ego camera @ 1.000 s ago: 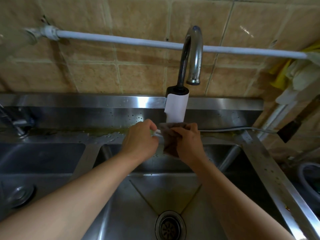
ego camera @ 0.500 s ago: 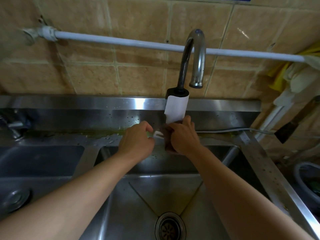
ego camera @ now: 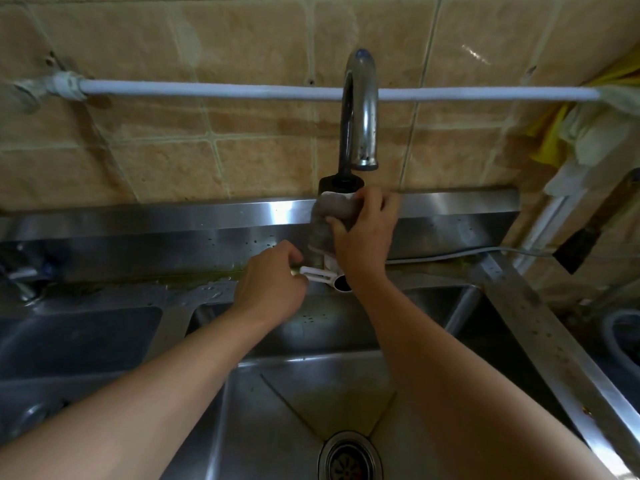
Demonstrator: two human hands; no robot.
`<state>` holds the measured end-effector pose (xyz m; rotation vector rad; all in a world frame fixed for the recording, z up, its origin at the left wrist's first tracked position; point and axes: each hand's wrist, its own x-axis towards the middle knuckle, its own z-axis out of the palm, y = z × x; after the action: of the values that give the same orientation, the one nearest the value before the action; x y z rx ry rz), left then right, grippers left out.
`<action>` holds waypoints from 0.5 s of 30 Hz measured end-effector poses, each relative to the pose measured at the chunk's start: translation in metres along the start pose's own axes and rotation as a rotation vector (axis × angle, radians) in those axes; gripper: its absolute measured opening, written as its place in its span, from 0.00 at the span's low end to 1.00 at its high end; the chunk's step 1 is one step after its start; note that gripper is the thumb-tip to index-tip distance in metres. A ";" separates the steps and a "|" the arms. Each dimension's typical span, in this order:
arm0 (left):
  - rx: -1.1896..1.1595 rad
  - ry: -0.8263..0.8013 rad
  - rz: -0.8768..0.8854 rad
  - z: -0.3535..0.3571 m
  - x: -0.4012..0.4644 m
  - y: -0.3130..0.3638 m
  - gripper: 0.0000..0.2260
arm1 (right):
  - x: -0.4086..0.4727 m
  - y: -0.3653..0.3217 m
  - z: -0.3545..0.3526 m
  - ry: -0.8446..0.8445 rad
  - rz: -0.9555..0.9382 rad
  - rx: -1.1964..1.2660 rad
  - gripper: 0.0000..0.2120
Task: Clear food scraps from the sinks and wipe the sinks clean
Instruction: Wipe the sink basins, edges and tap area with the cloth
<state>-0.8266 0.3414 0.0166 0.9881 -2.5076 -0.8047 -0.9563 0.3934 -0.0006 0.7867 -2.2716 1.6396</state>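
A steel double sink fills the lower view; the right basin (ego camera: 311, 393) has a round drain (ego camera: 349, 459) near the bottom edge. Behind it stands a chrome faucet (ego camera: 358, 109) on a white and black heater body. My right hand (ego camera: 363, 233) presses a grey-brown cloth (ego camera: 327, 216) against that body, fingers curled round the cloth. My left hand (ego camera: 273, 285) grips the white faucet lever (ego camera: 317, 273) at the base of the faucet, just left of the right wrist.
The left basin (ego camera: 76, 344) has its own drain at the far left. A white pipe (ego camera: 214, 90) runs along the tiled wall. Yellow and white cloths (ego camera: 585, 129) hang at the right. A grey cable (ego camera: 450, 256) lies on the back ledge. The sink's right rim (ego camera: 540, 334) slants down.
My right hand has slid the cloth up from the faucet's base to the upper part of the white body. My left hand has stayed at the lever.
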 end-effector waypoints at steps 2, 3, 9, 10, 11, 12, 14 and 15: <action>-0.017 -0.002 0.008 0.003 0.000 0.001 0.09 | -0.008 0.021 0.002 -0.111 0.150 0.069 0.20; -0.025 -0.005 0.016 0.005 0.000 0.002 0.09 | -0.010 0.032 0.000 -0.171 0.212 0.114 0.20; 0.005 -0.031 0.043 0.016 0.002 0.016 0.13 | 0.012 0.048 -0.028 -0.261 0.289 0.207 0.15; 0.015 -0.029 0.045 0.017 0.003 0.017 0.13 | 0.020 0.041 -0.030 -0.222 0.263 0.252 0.17; 0.024 -0.022 0.048 0.017 0.005 0.017 0.12 | 0.027 0.033 -0.031 -0.195 0.246 0.310 0.18; 0.034 -0.014 0.049 0.019 0.007 0.017 0.11 | 0.033 0.029 -0.030 -0.189 0.240 0.368 0.18; 0.060 -0.002 0.040 0.025 0.008 0.017 0.08 | 0.032 0.033 -0.024 -0.245 0.267 0.410 0.13; 0.063 0.002 0.032 0.027 0.008 0.017 0.07 | 0.024 0.040 -0.022 -0.271 0.283 0.407 0.10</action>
<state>-0.8539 0.3557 0.0065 0.9658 -2.5548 -0.7195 -1.0010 0.4156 -0.0136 0.8465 -2.3423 2.3018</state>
